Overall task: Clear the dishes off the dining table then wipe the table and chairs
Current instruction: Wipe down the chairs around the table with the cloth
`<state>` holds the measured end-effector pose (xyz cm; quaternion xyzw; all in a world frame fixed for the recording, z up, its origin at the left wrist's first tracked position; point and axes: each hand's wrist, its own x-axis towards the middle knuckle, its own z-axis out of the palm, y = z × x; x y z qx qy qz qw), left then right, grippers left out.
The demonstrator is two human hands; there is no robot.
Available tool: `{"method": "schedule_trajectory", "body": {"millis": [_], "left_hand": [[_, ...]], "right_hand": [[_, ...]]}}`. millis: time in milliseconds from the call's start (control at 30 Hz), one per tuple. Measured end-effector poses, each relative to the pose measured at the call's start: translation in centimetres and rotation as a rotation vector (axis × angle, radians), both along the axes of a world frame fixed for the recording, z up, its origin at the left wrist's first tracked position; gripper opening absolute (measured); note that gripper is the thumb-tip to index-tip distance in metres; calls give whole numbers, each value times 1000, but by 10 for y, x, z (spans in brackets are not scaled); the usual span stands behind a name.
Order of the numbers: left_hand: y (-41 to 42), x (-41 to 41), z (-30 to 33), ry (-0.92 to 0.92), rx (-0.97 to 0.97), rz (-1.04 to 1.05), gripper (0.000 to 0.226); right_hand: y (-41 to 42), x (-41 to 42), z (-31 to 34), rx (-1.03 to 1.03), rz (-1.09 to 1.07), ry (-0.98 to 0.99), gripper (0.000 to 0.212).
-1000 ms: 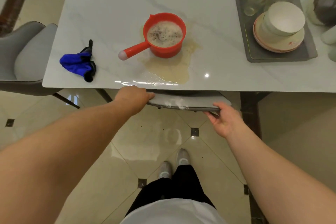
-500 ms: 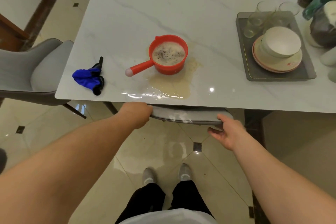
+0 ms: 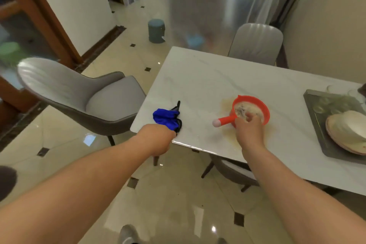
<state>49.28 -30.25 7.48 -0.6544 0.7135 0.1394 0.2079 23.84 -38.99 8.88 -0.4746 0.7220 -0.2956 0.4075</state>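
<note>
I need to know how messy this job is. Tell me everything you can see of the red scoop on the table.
The red scoop is a round, plastic-looking bowl with a small pouring lip on its far rim and a straight red handle ending in a pale knob, pointing left. It stands upright on the white table, near the front edge, in a yellowish puddle. It holds cloudy, foamy liquid with dark specks. The right hand is over its near rim where the handle joins; the actual grip is hidden.
</note>
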Motion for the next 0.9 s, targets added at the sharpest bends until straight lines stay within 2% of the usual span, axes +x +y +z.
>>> {"method": "schedule_trajectory", "body": {"millis": [167,333,467,600,767,900], "left_hand": [[48,158,45,32,-86,110,19],[85,307,68,17,-121,285,22],[84,382,73,11,-124,363,24],[59,446,73,20,-115,402,29],[-6,537,71,12,-87,377,38],[-59,603,72,-13,7,363,41]], "right_hand": [[33,191,16,-34,158,-112,44],[70,359,22,150,358,-198,44],[69,435,14,238,442,-209,49],[53,499,0,347,401,-232,27],[8,592,-31,486,326,-312,22],[-22,658,-46,602,288,-368,21]]}}
